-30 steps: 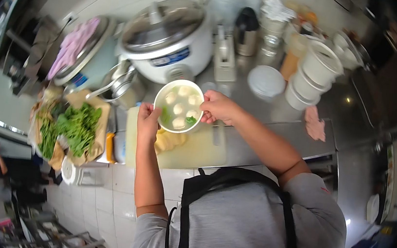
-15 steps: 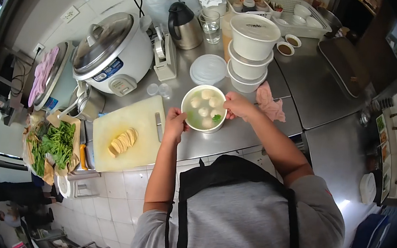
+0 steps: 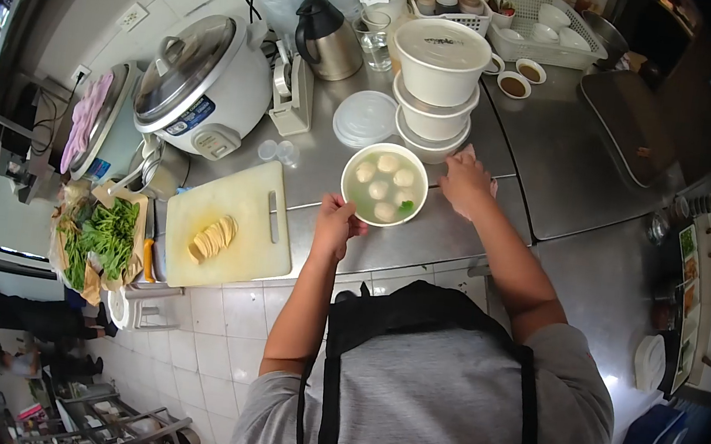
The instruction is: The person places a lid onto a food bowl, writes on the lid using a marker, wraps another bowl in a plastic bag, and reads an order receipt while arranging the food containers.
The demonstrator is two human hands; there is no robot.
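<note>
Fingers (image 3: 357,224) bent, left hand (image 3: 334,227) holds bowl (image 3: 423,200); right hand (image 3: 467,186) on cloth (image 3: 493,187).

A single view is given, taken from the wearer's head and pointed forward and steeply down. The grey shirt (image 3: 430,415) is seen from above at the bottom edge, very close to the lens. The steel counter (image 3: 312,184) is framed across the middle, somewhat farther off, with the wall (image 3: 97,26) caught at upper left and the tiled floor (image 3: 210,341) at lower left. Edges are curved and corners darkened.
</note>
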